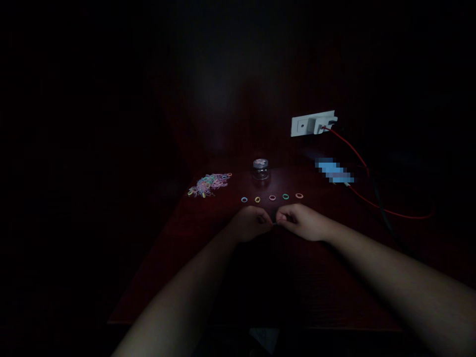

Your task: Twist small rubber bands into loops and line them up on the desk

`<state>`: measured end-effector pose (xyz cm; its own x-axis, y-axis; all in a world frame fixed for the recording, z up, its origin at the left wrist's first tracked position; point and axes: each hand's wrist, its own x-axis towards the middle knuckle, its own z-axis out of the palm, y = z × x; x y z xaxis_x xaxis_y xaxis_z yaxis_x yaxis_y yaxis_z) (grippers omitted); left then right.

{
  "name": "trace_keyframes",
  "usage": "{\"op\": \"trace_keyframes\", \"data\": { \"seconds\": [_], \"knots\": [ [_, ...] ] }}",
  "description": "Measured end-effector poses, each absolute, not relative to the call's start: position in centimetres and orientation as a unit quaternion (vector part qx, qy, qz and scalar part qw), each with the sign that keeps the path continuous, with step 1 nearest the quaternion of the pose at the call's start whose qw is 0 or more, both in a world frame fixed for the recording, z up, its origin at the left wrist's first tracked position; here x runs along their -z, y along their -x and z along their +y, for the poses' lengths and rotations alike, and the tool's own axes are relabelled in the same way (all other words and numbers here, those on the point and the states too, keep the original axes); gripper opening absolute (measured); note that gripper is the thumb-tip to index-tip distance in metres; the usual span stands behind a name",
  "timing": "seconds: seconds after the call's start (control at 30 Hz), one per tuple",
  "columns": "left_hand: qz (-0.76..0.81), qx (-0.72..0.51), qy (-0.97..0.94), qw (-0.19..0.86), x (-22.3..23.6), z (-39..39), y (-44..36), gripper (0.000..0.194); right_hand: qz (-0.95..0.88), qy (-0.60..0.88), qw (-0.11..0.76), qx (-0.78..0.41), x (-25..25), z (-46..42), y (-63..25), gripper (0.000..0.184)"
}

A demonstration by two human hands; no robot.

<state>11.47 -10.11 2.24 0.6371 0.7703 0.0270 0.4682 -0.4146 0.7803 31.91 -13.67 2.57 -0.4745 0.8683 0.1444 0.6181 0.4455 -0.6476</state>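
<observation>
Dark red wooden table [193,277], on it a heap of small coloured rubber bands [208,184], a row of five bands [271,198], a small glass jar [261,170], a red cable [375,203]

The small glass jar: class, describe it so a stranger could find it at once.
On the dark red table, look just beyond the row of five small coloured rings. The small clear glass jar stands there, right of the loose band pile; it is the only upright container.

I'm working over a dark red table [208,258] that is looking like wood, faintly grained and dully glossy. The jar [261,170] is looking like clear, shiny glass. The loose bands [209,184] are looking rubbery and matt. The socket strip [313,123] is showing smooth white plastic, its cable [372,201] a glossy red sheath.
</observation>
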Motion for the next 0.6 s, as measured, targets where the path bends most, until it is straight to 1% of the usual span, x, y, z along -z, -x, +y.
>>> {"op": "trace_keyframes", "data": {
  "seconds": [0.37, 0.6],
  "knots": [
    [0.378, -0.204, -0.825, 0.367, -2.03, -10.05, -11.58, 0.018, -0.797, 0.465, 0.246, -0.296, -2.12, -13.23, -32.09, 0.014],
    [0.374, -0.237, -0.808, 0.388, -2.1, -10.22, -11.63, 0.013, -0.787, 0.473, 0.256, -0.302, -2.43, -13.14, -32.08, 0.013]
  ]
}}
